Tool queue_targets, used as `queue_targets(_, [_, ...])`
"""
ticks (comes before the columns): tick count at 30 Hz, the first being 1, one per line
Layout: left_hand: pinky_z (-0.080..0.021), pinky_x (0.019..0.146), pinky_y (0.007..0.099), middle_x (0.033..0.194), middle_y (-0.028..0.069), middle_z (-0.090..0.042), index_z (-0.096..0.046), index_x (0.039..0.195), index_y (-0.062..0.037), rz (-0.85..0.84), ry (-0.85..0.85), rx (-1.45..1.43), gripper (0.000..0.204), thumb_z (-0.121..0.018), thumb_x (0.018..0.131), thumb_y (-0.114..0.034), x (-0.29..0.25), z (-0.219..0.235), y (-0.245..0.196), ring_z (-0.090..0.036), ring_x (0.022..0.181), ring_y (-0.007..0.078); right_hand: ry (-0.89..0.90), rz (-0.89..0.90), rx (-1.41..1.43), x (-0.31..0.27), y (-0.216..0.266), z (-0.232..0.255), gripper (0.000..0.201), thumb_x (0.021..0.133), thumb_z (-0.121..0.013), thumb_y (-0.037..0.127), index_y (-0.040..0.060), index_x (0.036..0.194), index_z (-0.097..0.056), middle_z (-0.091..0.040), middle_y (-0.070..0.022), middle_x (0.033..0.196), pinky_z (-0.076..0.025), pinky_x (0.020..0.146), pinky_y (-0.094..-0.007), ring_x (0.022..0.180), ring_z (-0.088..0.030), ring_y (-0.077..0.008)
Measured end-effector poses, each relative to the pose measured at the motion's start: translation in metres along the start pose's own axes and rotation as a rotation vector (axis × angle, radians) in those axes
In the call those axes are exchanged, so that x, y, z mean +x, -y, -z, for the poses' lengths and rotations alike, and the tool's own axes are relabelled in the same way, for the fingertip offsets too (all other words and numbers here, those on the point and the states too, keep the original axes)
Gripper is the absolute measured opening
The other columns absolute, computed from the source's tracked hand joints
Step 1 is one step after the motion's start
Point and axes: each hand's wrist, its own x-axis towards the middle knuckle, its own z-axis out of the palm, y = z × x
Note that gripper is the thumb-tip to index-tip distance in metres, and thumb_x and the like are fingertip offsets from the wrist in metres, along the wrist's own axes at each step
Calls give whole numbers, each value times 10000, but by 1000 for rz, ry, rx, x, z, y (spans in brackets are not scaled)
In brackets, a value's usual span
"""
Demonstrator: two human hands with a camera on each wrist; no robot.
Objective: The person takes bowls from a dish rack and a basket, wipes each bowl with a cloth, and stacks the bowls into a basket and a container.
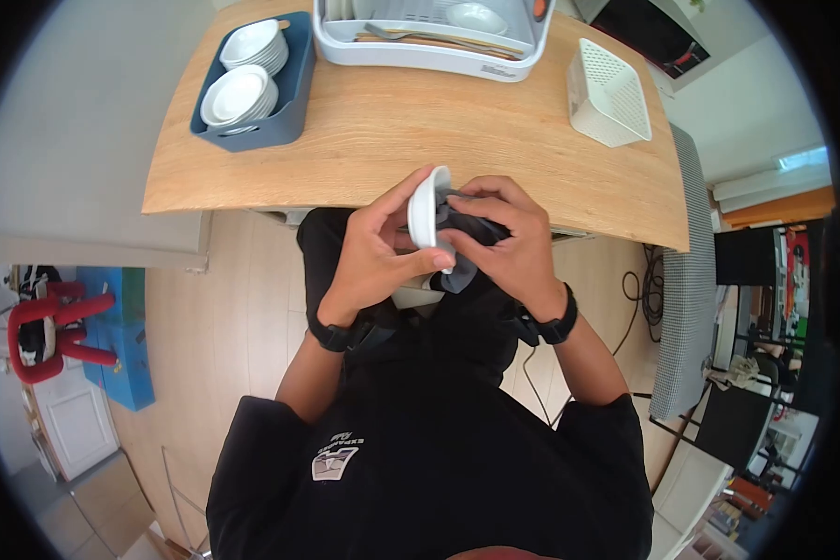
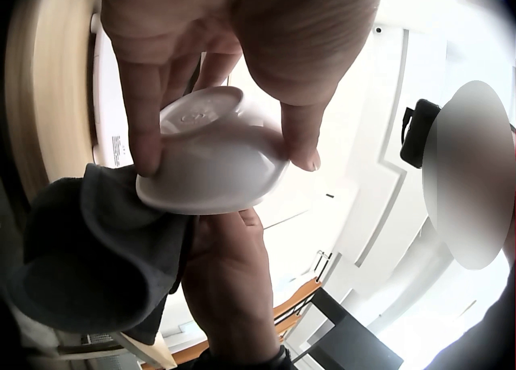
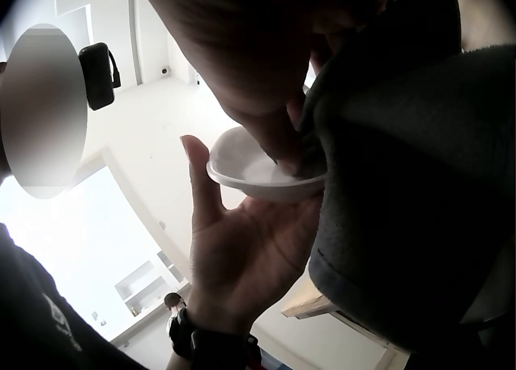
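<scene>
A small white bowl (image 1: 424,210) is tilted on its side above the person's lap, just in front of the table edge. The left hand (image 1: 376,245) grips it by the rim, thumb on one side and fingers on the other; its ringed foot shows in the left wrist view. Inside the bowl, the right hand (image 1: 511,233) presses a dark grey cloth (image 1: 476,227) with its fingers and thumb. Folds of the cloth (image 2: 105,257) hang down beside the bowl. In the right wrist view the thumb reaches the inner surface of the bowl (image 3: 242,162).
On the wooden table (image 1: 420,131), a blue-grey bin (image 1: 294,107) at the left holds stacked white bowls (image 1: 241,96). A white dish rack (image 1: 429,56) with utensils stands at the back. To the right is a white perforated basket (image 1: 588,107).
</scene>
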Motion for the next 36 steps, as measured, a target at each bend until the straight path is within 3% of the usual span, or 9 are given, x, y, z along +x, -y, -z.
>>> queue_targets(5, [-576,957,356,1368,174,-588,-390,1517,37,-37,7,53,935,-898,736,-46,0,0,1,-624,1171,199,-64,-58,59,-4,-2,-7,320,694,-847,12,44,1003,-774,-713,-92,1015,-557,754,-300,873,-708,-220])
queue_targets(9, [-577,956,356,1363,171,-591,-392,1517,35,-31,23,55,936,-899,734,-44,3,1,5,-628,1161,196,22,-67,89,-7,-1,-3,259,720,-809,-15,44,969,-768,-731,-88,997,-558,754,-295,853,-715,-216])
queue_targets(11, [-576,954,354,1357,169,-597,-391,1518,33,-23,-6,52,939,-901,733,-43,3,2,4,-629,1158,195,101,-90,258,-11,-3,-4,248,724,-805,-20,37,962,-763,-731,-93,1002,-558,766,-297,866,-716,-209])
queue_targets(15, [-572,934,327,1315,154,-634,-413,1520,-3,18,28,30,958,-919,708,-51,1,2,5,-636,1133,170,96,-50,370,-13,-3,0,244,734,-796,-40,29,965,-758,-728,-112,1006,-554,785,-303,902,-712,-202])
queue_targets(19, [-565,919,307,1248,140,-674,-440,1507,-7,51,28,117,964,-944,694,-132,-1,1,-5,-653,1092,155,21,4,330,-14,-4,-4,285,707,-786,-102,26,960,-757,-718,-124,1009,-552,775,-295,907,-706,-208])
queue_targets(21, [-555,932,311,1273,135,-665,-453,1501,-8,36,100,177,948,-942,701,-141,-2,2,-6,-656,1092,156,2,49,293,-11,-4,-1,234,750,-773,-84,6,966,-757,-709,-105,1025,-568,731,-276,876,-701,-182])
queue_targets(24, [-533,973,330,1299,129,-652,-467,1494,-11,63,133,113,933,-943,706,-158,-3,4,-3,-651,1114,163,-88,179,58,-5,-4,4,256,729,-783,-74,46,955,-776,-695,-86,999,-571,678,-279,832,-714,-204])
queue_targets(30, [-521,1006,350,1329,135,-630,-474,1485,-5,38,102,9,935,-950,695,-163,-2,5,-5,-637,1154,174,-20,231,-147,-3,-2,7,179,768,-778,-36,61,918,-779,-691,-66,984,-566,627,-284,736,-721,-206])
queue_targets(36, [-519,1024,368,1365,136,-600,-474,1482,-7,-67,51,106,981,-972,650,-155,-1,6,-8,-618,1186,179,137,144,-70,-7,0,8,176,762,-769,-27,68,909,-780,-706,-47,1004,-558,633,-283,767,-708,-205])
